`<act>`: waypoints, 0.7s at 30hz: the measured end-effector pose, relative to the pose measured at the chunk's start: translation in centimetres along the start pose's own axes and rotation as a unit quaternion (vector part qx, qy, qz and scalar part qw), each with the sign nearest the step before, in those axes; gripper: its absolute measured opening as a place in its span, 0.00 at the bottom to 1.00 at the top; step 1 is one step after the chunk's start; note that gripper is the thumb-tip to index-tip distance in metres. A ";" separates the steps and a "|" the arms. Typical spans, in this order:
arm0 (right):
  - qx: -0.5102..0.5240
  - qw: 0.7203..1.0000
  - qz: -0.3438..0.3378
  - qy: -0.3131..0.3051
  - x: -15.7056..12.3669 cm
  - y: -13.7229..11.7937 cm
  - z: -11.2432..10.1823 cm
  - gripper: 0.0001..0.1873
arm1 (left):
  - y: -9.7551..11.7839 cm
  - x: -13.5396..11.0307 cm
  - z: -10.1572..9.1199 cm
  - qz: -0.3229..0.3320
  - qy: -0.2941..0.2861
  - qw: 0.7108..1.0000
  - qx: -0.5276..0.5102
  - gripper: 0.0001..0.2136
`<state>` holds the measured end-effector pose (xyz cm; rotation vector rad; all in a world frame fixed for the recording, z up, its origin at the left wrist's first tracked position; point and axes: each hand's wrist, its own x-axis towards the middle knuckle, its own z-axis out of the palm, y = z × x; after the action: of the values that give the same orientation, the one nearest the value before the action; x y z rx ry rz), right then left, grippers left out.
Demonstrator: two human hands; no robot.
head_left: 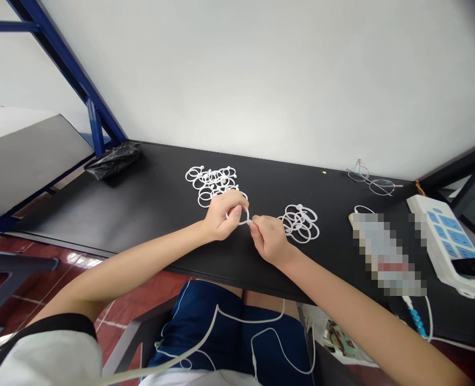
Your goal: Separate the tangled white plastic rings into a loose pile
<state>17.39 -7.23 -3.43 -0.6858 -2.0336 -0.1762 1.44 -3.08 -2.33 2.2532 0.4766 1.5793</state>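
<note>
My left hand (pixel 224 215) is closed around one side of a white hair tie (pixel 243 223), a thin loop, in front of the larger pile. Close beside it, my right hand (pixel 268 236) pinches the loop's right end between thumb and fingers. Just beyond my left hand lies a pile of similar white hair ties (pixel 212 180), several with a small ball or knot on the ring; the hand hides its near edge. A smaller pile of white hair ties (pixel 299 222) rests right of my right hand, partly behind it.
The black tabletop (pixel 161 187) runs along a white wall. Glasses (pixel 369 181) lie at the back right. A phone (pixel 386 254) with a plugged-in cable and a white power strip (pixel 450 241) occupy the right side. A black plastic bag (pixel 114 160) sits at the far left, by a blue metal frame (pixel 95 126).
</note>
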 end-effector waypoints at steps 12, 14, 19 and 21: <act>0.049 0.999 0.000 -0.012 -0.1 0.1 0.1 0.13 | 0.0 0.0 0.0 0.004 -0.007 1.000 -0.001 0.18; 0.040 0.999 0.021 -0.025 -0.1 0.1 0.1 0.14 | -0.3 0.1 -0.2 0.006 -0.010 1.000 0.019 0.19; 0.030 0.996 0.073 -0.046 -0.3 0.1 0.4 0.16 | -0.8 0.5 -0.9 0.026 -0.037 0.997 0.057 0.19; 0.033 0.994 0.085 -0.055 -0.5 0.2 0.6 0.16 | -0.9 0.6 -1.1 0.041 -0.045 0.996 0.072 0.19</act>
<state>17.24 -7.07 -4.15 -0.8386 -2.0647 0.0286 0.50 -1.86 -1.89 2.4695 0.4928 1.5187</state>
